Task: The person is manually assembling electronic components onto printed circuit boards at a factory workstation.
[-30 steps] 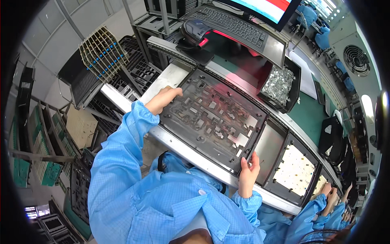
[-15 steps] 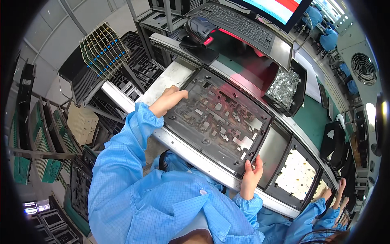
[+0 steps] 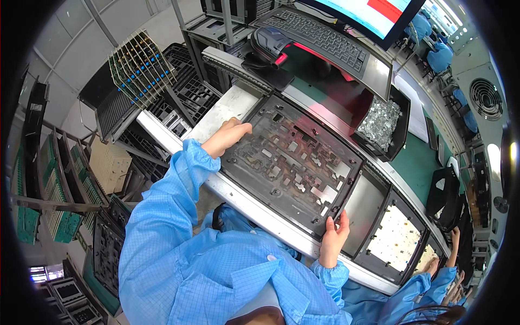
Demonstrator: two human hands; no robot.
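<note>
A dark grey rectangular carrier plate [image 3: 254, 176] with many cut-outs and small screws lies flat across the rails of a metal conveyor [image 3: 233, 189]. At its left edge is my left hand [image 3: 227, 136], the thumb on top and the other fingers curled over the rim, partly hidden. My right hand [image 3: 332, 241] grips the near right corner, thumb and fingers at the plate's edge. Both hands keep hold of the plate together, and no circuit board sits in it.
Further right, another carrier holds a pale board [image 3: 394, 238], near co-workers' hands [image 3: 431, 266]. Beyond the conveyor are a black bin of small shiny metal pieces [image 3: 379, 123], a scanner [image 3: 270, 43], a keyboard [image 3: 319, 38] and a monitor [image 3: 374, 19]. Racked boards [image 3: 142, 67] stand left.
The whole view has shifted slightly. Both hands stay on the carrier plate's edges, which hardly moves. A co-worker's hands at the far right have moved a little.
</note>
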